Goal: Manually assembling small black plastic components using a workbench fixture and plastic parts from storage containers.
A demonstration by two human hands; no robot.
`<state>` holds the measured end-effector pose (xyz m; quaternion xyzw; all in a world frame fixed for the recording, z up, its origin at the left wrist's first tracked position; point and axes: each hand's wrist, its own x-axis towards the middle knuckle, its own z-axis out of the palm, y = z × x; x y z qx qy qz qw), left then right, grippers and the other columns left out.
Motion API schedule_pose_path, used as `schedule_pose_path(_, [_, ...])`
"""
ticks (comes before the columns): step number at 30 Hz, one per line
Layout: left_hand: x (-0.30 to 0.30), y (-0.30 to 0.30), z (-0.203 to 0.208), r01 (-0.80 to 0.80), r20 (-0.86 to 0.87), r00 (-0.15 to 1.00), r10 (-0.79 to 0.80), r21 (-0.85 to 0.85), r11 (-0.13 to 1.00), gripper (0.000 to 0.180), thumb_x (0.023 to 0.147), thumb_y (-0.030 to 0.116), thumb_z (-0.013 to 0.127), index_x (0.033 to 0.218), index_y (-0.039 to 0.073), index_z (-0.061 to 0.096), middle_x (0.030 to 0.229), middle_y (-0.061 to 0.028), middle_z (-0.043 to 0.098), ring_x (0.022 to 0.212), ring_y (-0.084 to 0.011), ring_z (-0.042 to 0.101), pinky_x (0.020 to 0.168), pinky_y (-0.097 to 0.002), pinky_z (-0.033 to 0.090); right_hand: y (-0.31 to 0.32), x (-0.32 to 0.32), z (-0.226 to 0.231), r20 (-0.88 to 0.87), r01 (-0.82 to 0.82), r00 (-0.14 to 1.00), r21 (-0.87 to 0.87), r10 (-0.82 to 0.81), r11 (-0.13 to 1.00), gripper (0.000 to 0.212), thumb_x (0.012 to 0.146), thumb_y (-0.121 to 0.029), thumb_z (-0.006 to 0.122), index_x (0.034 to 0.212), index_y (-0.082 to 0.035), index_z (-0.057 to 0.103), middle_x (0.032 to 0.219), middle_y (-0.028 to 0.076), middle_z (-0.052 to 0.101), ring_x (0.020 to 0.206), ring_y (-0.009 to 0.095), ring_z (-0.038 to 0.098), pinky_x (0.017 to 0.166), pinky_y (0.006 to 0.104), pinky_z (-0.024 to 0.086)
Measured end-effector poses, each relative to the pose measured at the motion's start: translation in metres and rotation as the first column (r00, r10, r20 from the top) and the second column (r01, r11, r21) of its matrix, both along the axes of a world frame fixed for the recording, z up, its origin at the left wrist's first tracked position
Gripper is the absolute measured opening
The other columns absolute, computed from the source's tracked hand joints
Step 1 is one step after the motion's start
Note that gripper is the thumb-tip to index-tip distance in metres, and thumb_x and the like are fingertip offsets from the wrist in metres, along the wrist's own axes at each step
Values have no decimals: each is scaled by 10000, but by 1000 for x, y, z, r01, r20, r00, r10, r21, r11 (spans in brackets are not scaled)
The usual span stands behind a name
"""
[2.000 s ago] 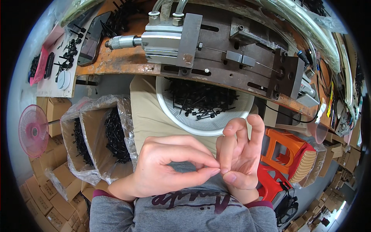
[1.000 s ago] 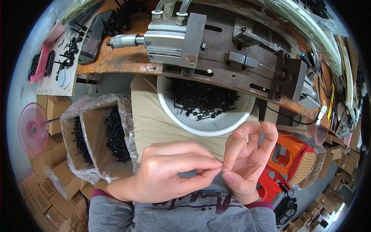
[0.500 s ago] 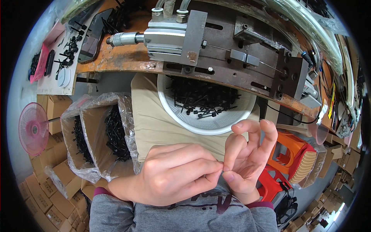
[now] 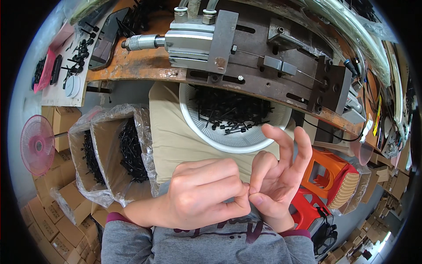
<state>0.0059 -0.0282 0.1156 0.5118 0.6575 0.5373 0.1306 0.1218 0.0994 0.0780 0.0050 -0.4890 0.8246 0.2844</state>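
Observation:
Above my lap, my left hand (image 4: 206, 191) is closed, its fingertips pinched together. Beside it my right hand (image 4: 279, 180) pinches thumb against index finger while its other fingers stand raised and spread. The two pinches meet, and whatever lies between them is hidden or too small to name. Just beyond my hands a white plastic basket (image 4: 193, 125) rests on my lap. It holds a heap of small black parts (image 4: 233, 108) with thin stems and thicker heads.
Across the bench edge lies a metal fixture (image 4: 206, 48) with a cylinder and hoses. At left are plastic-lined cartons (image 4: 105, 154) of black parts and a pink fan (image 4: 38, 145). An orange stool (image 4: 323, 169) and a red stool (image 4: 305, 209) stand at right.
Both hands have shifted slightly; the right hand has moved a little left and its raised fingers higher. The fingertips of both hands remain together.

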Motion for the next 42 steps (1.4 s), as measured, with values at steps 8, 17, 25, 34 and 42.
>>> schedule_pose_path(8, [-1, 1, 3, -47, -46, 998, 46, -14, 999, 169, 580, -10, 761, 688, 59, 650, 617, -8, 592, 448, -97, 518, 380, -228, 386, -5, -1, 8, 31, 69, 997, -79, -67, 994, 1152, 698, 146, 689, 1539, -105, -57, 1475, 299, 249, 777, 234, 645, 722, 295, 556])
schedule_pose_path(17, [0, -3, 2, -77, -96, 993, 74, -33, 996, 168, 567, -19, 747, 665, 50, 629, 597, -12, 575, 453, -112, 532, 381, -232, 388, -15, -2, 22, 226, 201, 955, -25, -191, 979, 1254, 653, 28, 726, 1549, -191, -124, 1478, 241, 287, 686, 187, 623, 671, 262, 505])
schedule_pose_path(25, [2, -5, 4, -106, -126, 987, 98, -57, 993, 176, 550, -42, 728, 663, 37, 619, 591, -21, 566, 473, -131, 567, 397, -235, 407, -11, 1, 19, 176, 164, 969, 77, -175, 983, 1259, 675, 36, 716, 1542, -228, -158, 1495, 246, 253, 724, 212, 637, 702, 280, 520])
schedule_pose_path(34, [-4, -15, 10, -178, -86, 982, 170, -98, 979, 198, 591, -79, 736, 703, 36, 619, 651, -35, 584, 462, -74, 459, 413, -221, 361, 6, -1, 24, 180, 388, 905, 20, -385, 921, 1262, 560, -21, 718, 1558, -112, -50, 1436, 231, 358, 665, 153, 561, 607, 218, 449])
schedule_pose_path(42, [-19, -17, 21, -64, 212, 972, 101, -177, 982, 146, 700, -58, 739, 748, 19, 624, 674, -37, 551, 577, -98, 542, 545, -229, 427, 11, -1, 4, -92, -112, 993, -522, 74, 846, 1282, 520, 45, 656, 1568, -172, -50, 1385, 185, 415, 652, 147, 545, 611, 226, 402])
